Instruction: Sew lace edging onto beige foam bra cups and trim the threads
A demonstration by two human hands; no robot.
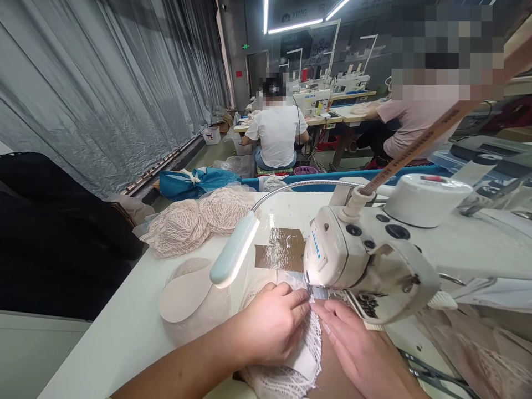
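My left hand (276,321) is closed on white lace fabric (313,338), its curled fingers at the lace edge beside the sewing machine's needle area. My right hand (353,343) lies fairly flat with fingers stretched out, resting on a smooth brown fabric (332,371) just right of the lace. Both sets of fingertips nearly meet in front of the white sewing machine (332,249). The needle and presser foot are mostly hidden by the machine head and my fingers. A pale, smooth piece shows under my left hand, on the lace.
A lit lamp (235,249) on a bendy neck hangs over the white table (124,316). Moulded beige cups (187,302) and a lace pile (195,219) lie left. Black scissors (432,371) are at right. Two people sit beyond, one in a white shirt (276,136).
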